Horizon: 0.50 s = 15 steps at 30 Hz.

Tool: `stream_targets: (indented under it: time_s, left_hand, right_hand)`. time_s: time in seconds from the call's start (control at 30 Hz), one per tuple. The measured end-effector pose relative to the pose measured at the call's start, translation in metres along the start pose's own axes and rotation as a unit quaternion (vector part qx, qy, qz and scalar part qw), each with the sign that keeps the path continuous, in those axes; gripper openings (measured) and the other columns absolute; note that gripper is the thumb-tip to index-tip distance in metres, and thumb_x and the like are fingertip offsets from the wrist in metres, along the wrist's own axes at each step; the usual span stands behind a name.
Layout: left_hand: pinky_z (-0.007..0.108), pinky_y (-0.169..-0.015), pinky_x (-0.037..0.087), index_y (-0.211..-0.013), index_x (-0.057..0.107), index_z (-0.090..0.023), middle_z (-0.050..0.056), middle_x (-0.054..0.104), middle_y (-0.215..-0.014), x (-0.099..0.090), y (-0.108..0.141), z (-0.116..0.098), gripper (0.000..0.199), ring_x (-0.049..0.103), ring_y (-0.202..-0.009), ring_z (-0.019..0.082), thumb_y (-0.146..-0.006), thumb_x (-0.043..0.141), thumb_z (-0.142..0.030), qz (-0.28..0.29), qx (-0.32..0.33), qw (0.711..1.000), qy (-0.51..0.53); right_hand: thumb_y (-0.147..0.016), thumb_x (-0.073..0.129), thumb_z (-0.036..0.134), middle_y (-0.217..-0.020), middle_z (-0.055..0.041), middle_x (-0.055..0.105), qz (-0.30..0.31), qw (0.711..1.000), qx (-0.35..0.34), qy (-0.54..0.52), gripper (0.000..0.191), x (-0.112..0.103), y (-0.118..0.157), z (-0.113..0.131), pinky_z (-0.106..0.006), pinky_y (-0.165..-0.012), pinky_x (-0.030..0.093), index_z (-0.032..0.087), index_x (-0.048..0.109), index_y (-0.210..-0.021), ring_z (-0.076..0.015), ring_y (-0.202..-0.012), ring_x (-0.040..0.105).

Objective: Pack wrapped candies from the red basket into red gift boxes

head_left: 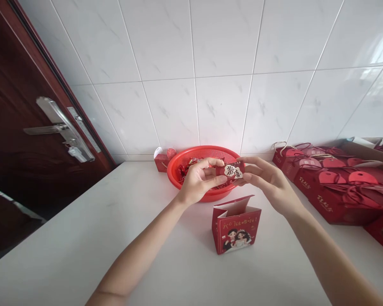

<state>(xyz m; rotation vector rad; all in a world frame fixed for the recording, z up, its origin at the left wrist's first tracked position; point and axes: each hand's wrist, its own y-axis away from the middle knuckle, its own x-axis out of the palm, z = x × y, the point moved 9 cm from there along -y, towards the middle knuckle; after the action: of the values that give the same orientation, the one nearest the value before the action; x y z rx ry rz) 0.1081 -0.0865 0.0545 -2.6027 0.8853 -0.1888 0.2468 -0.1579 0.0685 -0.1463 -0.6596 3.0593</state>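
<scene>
Between my two hands is a small red wrapped candy (232, 171) with a white label and dark Chinese characters. My left hand (200, 180) pinches its left end, thumb below and fingers above. My right hand (270, 182) grips its right end the same way. Behind and below them is a red plastic basket (174, 172) holding several small wrapped pieces, partly hidden by my left hand. Nearer to me, an open red paper gift box (238, 231) with a cartoon couple on its front stands upright on the white table (140, 246). Its inside bottom is hidden.
Several closed red gift boxes (325, 204) with ribbons and round tags stand along the right side, beside a cardboard carton (364, 151). Another small red box (161, 161) sits behind the basket's left side. A tiled wall (166, 110) backs the table; a wooden door (15, 76) is at left.
</scene>
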Motion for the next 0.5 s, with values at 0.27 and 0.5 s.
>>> stream_targets:
  time_s: [0.27,0.5]
  left_hand:
    - [0.037,-0.099,0.054,-0.093,0.071,-0.021,0.007,0.061,-0.121,0.014,0.021,-0.04,0.011,0.059,-0.118,0.024,-0.084,0.074,-0.025,0.077,0.122,0.974,-0.175]
    - [0.033,-0.094,0.051,-0.088,0.077,-0.023,0.008,0.066,-0.119,0.036,0.046,-0.029,0.022,0.06,-0.121,0.024,-0.096,0.059,-0.032,0.186,0.022,0.92,-0.345]
  right_hand:
    - [-0.083,0.078,0.041,-0.088,-0.0066,0.076,-0.062,0.996,-0.039,0.041,0.024,-0.012,0.006,0.015,-0.036,-0.075,0.061,0.02,0.071,-0.091,-0.0212,-0.079,0.072]
    - [-0.084,0.077,0.036,-0.085,-0.0024,0.075,-0.106,0.989,-0.066,0.081,0.012,-0.046,0.01,0.037,-0.034,-0.072,0.06,0.025,0.072,-0.086,-0.0198,-0.077,0.069]
